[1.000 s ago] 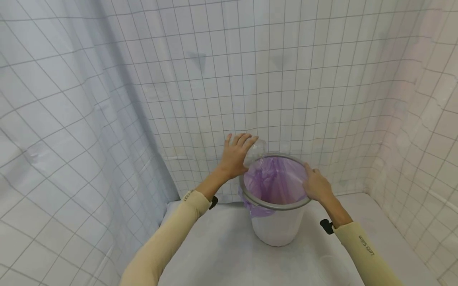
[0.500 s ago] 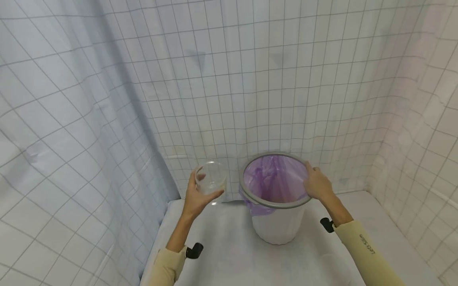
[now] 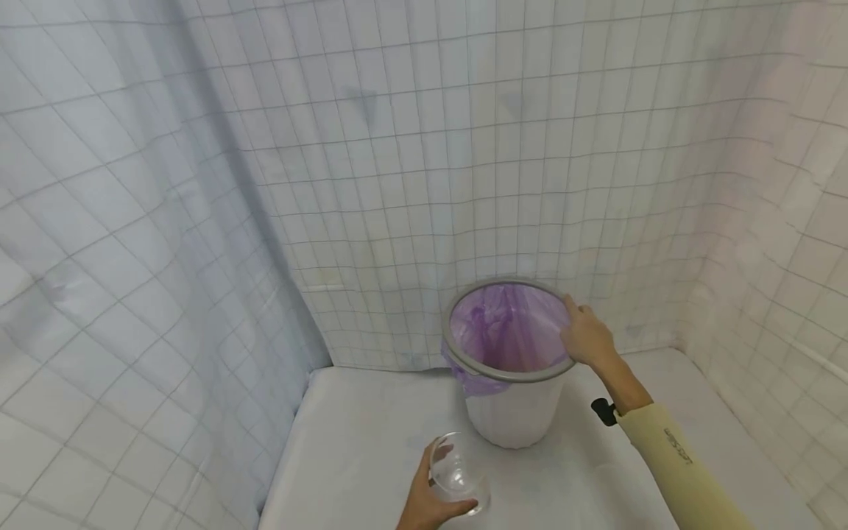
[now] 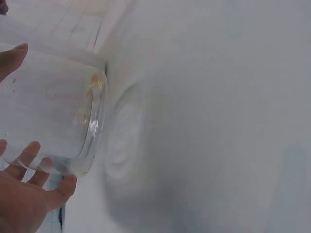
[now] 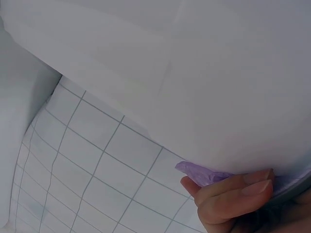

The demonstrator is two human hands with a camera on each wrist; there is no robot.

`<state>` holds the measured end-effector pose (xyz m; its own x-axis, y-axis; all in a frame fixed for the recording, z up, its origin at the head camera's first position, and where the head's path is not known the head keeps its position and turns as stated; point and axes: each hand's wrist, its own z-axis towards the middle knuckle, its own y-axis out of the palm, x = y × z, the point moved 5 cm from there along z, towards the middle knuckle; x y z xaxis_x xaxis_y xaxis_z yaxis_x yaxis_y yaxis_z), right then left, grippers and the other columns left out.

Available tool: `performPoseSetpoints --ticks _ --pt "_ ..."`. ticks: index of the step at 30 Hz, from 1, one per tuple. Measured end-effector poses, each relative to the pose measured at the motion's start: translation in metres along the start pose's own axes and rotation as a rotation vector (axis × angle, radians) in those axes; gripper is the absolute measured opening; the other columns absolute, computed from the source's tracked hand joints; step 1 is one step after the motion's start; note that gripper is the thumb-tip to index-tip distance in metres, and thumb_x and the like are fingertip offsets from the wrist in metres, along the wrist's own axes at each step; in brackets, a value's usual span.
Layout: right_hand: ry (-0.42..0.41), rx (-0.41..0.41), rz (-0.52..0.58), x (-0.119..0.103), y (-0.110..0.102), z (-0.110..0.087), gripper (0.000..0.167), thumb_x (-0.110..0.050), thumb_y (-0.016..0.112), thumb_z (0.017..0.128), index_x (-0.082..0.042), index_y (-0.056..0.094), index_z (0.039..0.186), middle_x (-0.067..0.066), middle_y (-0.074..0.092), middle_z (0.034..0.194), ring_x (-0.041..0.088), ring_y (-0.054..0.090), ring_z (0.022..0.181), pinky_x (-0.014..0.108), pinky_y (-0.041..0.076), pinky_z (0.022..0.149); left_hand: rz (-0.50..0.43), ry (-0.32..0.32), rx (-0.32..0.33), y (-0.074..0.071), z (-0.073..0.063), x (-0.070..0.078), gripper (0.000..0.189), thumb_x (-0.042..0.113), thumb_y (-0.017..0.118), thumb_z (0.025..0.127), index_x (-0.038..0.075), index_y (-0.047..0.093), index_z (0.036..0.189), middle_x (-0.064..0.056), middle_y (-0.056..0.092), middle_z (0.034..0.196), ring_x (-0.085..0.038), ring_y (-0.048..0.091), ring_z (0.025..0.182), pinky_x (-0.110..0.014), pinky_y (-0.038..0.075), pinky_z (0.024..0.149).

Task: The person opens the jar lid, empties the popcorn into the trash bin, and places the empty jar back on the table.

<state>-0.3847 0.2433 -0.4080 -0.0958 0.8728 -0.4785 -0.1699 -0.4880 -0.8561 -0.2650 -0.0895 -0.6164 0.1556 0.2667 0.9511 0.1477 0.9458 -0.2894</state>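
Note:
My left hand [image 3: 429,495] grips a clear, round container [image 3: 461,475] around its side, above the white surface in front of the bin. In the left wrist view small yellow bits cling inside the clear container [image 4: 53,107] near its base, and the fingers and thumb curve about its wall. The white bin [image 3: 513,416] stands upright with a grey rim ring and a purple bag [image 3: 490,331] lining it. At the bin's right side my right hand [image 3: 588,337] holds the rim; in the right wrist view its fingers [image 5: 238,194] curl under the edge by a fold of purple bag [image 5: 199,172].
A white-covered surface [image 3: 371,427] lies under the bin. Grid-patterned white sheeting [image 3: 397,184] hangs behind it and on both sides, close to the bin's back.
My left hand has moved the clear container from over the bin's left rim to the left, then down and nearer me, in front of the bin. The right hand stays on the rim.

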Motion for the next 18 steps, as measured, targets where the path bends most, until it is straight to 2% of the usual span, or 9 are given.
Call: performPoseSetpoints --ticks 3,7,9,15,18 --pt "-0.003 -0.008 0.007 -0.002 0.001 0.002 0.072 -0.01 0.039 0.092 0.006 0.023 0.16 0.045 0.042 0.142 0.052 0.063 0.098 0.062 0.056 0.078 -0.032 -0.047 -0.057 0.023 -0.006 -0.008 0.109 0.023 0.098 0.068 0.016 0.035 0.158 -0.018 0.054 0.149 -0.036 0.051 0.133 -0.052 0.051 0.098" --pt "-0.001 -0.012 -0.012 -0.002 0.004 0.004 0.072 -0.01 0.039 0.093 0.005 0.022 0.16 0.045 0.042 0.142 0.048 0.063 0.091 0.059 0.057 0.073 -0.052 -0.102 -0.1 0.039 -0.009 -0.016 0.111 0.024 0.097 0.071 0.013 0.032 0.159 -0.014 0.053 0.151 -0.038 0.05 0.136 -0.056 0.051 0.103" --pt "-0.004 -0.01 -0.017 -0.002 0.004 0.004 0.071 -0.01 0.039 0.093 0.006 0.022 0.16 0.045 0.042 0.142 0.048 0.063 0.091 0.059 0.057 0.072 -0.046 -0.128 -0.107 0.043 -0.01 -0.019 0.111 0.026 0.096 0.071 0.012 0.031 0.16 -0.011 0.053 0.151 -0.038 0.05 0.136 -0.06 0.05 0.105" --pt "-0.008 -0.008 -0.012 0.001 0.003 0.004 0.07 -0.01 0.04 0.094 0.006 0.023 0.16 0.045 0.042 0.141 0.051 0.064 0.095 0.06 0.057 0.074 -0.021 -0.132 -0.121 0.05 -0.01 -0.025 0.114 0.026 0.097 0.069 0.012 0.031 0.16 -0.009 0.054 0.151 -0.037 0.051 0.138 -0.065 0.043 0.112" --pt "-0.003 -0.016 0.001 0.004 0.002 0.004 0.07 -0.011 0.039 0.094 0.005 0.022 0.16 0.046 0.041 0.142 0.054 0.063 0.099 0.063 0.056 0.076 -0.033 -0.123 -0.163 0.051 -0.009 -0.027 0.119 0.025 0.098 0.068 0.014 0.026 0.162 -0.012 0.05 0.155 -0.038 0.05 0.139 -0.066 0.043 0.112"
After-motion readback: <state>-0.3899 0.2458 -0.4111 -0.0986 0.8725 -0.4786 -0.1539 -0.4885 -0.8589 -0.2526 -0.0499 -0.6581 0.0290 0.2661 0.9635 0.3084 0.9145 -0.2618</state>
